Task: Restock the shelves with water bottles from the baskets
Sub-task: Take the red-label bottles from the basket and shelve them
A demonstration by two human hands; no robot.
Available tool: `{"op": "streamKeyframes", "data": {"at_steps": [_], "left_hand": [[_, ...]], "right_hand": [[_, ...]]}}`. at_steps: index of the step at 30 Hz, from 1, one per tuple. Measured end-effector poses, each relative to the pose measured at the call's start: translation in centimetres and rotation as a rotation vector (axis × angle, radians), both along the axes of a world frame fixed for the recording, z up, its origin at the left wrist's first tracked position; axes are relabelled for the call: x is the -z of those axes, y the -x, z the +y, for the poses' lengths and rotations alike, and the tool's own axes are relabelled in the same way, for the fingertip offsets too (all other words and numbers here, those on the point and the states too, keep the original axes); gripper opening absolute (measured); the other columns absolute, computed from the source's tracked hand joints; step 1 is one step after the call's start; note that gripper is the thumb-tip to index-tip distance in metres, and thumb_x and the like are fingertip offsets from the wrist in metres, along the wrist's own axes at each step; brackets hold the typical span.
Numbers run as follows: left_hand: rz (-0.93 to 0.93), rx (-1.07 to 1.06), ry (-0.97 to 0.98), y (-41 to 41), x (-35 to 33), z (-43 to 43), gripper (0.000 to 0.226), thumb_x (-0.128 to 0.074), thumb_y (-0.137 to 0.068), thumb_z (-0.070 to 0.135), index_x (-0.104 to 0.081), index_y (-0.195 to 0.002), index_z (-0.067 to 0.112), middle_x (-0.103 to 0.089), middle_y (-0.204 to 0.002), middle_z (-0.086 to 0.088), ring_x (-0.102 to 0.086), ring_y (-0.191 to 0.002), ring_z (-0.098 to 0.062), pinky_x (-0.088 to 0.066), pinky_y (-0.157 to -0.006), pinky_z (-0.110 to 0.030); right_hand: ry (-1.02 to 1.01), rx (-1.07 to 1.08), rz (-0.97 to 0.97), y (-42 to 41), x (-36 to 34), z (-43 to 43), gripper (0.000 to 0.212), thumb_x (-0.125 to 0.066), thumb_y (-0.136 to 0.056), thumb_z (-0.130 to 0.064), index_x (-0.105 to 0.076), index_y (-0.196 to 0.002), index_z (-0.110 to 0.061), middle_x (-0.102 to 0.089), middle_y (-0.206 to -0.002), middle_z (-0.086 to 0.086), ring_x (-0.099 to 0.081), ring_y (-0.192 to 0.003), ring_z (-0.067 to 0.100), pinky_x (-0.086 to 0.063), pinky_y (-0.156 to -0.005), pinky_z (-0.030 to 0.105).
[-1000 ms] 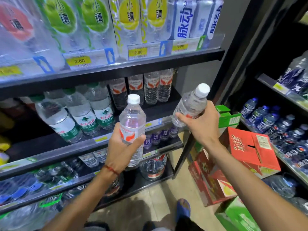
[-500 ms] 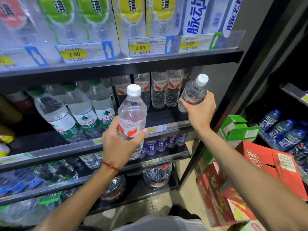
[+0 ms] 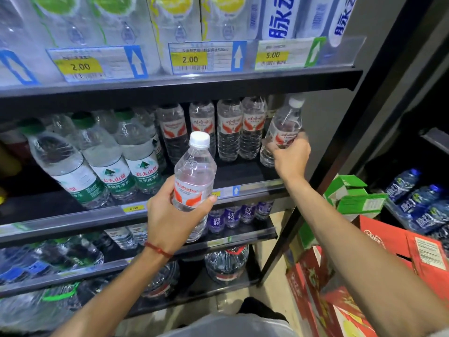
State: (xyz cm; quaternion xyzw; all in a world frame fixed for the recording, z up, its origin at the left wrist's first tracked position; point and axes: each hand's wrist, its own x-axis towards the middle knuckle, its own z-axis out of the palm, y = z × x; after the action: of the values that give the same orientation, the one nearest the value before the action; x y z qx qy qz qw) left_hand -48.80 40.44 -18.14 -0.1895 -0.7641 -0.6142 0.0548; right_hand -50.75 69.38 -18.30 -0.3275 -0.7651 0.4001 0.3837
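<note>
My left hand (image 3: 170, 220) grips a clear water bottle (image 3: 194, 176) with a white cap and red label, upright in front of the middle shelf (image 3: 245, 176). My right hand (image 3: 289, 154) grips a second bottle of the same kind (image 3: 283, 127), tilted slightly, its base low over the right end of that shelf, beside a row of matching red-label bottles (image 3: 240, 127) standing at the back. No basket is in view.
Green-label bottles (image 3: 107, 161) fill the shelf's left part. Large packs and price tags (image 3: 189, 59) sit on the shelf above. Purple-label bottles (image 3: 230, 216) and big jugs (image 3: 226, 263) are below. Red and green cartons (image 3: 349, 198) stand on the floor at right, beside another rack of blue bottles (image 3: 420, 203).
My right hand has carried its bottle forward and up, from in front of the shelf into its right end. My left hand holds its bottle about where it was. The view moved closer.
</note>
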Motion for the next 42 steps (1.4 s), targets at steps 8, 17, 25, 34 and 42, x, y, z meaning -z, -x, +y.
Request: {"op": "streamKeyframes", "data": {"at_steps": [8,17,25,34,42], "left_hand": [[-0.053,-0.001,-0.006,0.0,-0.6,1.1,0.044,-0.094,-0.069,0.019,-0.068,-0.103,0.031,-0.075,-0.091,0.016,-0.072,-0.083,-0.005,-0.055,-0.073,-0.016],[-0.067,-0.036,-0.006,-0.2,-0.4,1.8,0.045,-0.095,-0.069,0.02,-0.069,-0.105,0.025,-0.076,-0.09,0.015,-0.072,-0.082,-0.005,-0.057,-0.073,-0.018],[-0.085,-0.065,-0.011,-0.3,0.1,1.9,0.047,-0.095,-0.068,0.02,-0.069,-0.106,0.028,-0.076,-0.093,0.015,-0.072,-0.085,-0.006,-0.058,-0.075,-0.021],[-0.051,-0.05,-0.004,-0.3,-0.3,1.5,0.051,-0.094,-0.069,0.027,-0.068,-0.112,0.03,-0.075,-0.097,0.017,-0.072,-0.089,-0.004,-0.057,-0.076,-0.018],[-0.093,-0.036,-0.038,-0.9,-1.3,-0.4,0.054,-0.095,-0.067,0.019,-0.065,-0.111,0.033,-0.074,-0.098,0.021,-0.072,-0.089,-0.002,-0.056,-0.075,-0.015]], "right_hand": [[0.152,-0.103,-0.139,0.3,0.3,1.2,0.037,-0.082,-0.089,-0.007,-0.049,-0.107,-0.006,-0.061,-0.105,0.009,-0.06,-0.079,0.012,-0.048,-0.056,0.009],[0.034,-0.07,-0.211,1.4,0.6,2.5,0.034,-0.086,-0.088,-0.023,-0.064,-0.099,0.001,-0.058,-0.098,0.01,-0.057,-0.085,0.025,-0.054,-0.077,0.036],[0.139,-0.082,-0.276,3.1,0.8,3.9,0.04,-0.075,-0.093,-0.004,-0.06,-0.124,0.016,-0.056,-0.116,0.022,-0.062,-0.108,0.038,-0.052,-0.089,0.031],[0.164,-0.124,-0.285,2.4,0.3,2.9,0.038,-0.083,-0.085,-0.006,-0.065,-0.117,0.004,-0.065,-0.123,0.021,-0.065,-0.114,0.034,-0.054,-0.102,0.038],[-0.307,-0.172,-0.38,-5.5,-1.0,-2.3,0.035,-0.068,-0.095,-0.036,-0.068,-0.127,-0.021,-0.062,-0.131,-0.001,-0.056,-0.124,0.021,-0.044,-0.089,0.033]]}}
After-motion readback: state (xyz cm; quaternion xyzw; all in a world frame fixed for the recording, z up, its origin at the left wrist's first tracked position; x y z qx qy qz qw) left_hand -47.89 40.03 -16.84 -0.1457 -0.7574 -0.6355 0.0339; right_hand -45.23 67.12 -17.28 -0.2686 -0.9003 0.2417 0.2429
